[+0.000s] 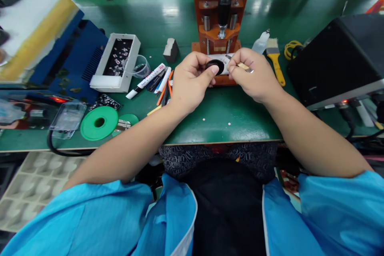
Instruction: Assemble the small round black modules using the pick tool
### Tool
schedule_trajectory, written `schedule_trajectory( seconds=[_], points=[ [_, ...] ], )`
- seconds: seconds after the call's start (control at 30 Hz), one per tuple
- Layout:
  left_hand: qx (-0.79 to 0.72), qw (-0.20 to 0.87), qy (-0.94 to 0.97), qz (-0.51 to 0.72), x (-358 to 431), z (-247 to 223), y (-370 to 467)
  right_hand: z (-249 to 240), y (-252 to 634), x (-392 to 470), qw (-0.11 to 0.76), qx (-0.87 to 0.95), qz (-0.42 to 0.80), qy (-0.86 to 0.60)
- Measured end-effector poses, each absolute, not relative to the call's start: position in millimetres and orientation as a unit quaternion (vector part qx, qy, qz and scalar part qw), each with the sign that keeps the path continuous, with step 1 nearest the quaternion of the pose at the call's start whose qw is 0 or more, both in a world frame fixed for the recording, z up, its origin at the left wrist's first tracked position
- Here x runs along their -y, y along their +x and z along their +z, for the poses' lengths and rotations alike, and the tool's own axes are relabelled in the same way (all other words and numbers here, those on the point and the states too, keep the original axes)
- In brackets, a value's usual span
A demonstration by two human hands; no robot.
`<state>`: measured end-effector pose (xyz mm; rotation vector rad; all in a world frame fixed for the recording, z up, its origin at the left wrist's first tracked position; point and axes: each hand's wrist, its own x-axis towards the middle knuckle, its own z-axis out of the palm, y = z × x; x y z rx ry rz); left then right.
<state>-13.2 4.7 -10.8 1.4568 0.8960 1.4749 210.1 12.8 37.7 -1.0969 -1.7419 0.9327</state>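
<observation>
My left hand (193,82) pinches a small black round disc (216,64) between thumb and fingers, just in front of the orange press. Close by on the right, my right hand (252,72) is closed around a slim tool with a brownish body and a metal end (246,68), perhaps tweezers; its exact kind is hard to make out. The fingertips of both hands are near each other over the white pad (223,58) at the base of the orange press (221,28). My fingers hide part of the disc and of the tool.
Left of my hands lie markers (150,78), a clear cup (141,66), a white box of small parts (120,60) and a green spool (99,123). To the right are a yellow-handled brush (276,62), a clear bottle (261,42) and a black box (333,56).
</observation>
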Motion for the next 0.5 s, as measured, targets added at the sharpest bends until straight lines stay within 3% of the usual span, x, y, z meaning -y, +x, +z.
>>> schedule_trajectory(
  seconds=[0.17, 0.5],
  points=[
    [-0.369, 0.465, 0.564, 0.574, -4.3, -10.6, -12.3, 36.9, 207.7, -12.1, 0.456, 0.657, 0.429, -0.419],
    [-0.358, 0.493, 0.562, 0.559, -0.8, -7.0, -12.2, 39.4, 206.6, -9.5, 0.430, 0.652, 0.473, -0.408]
  ],
)
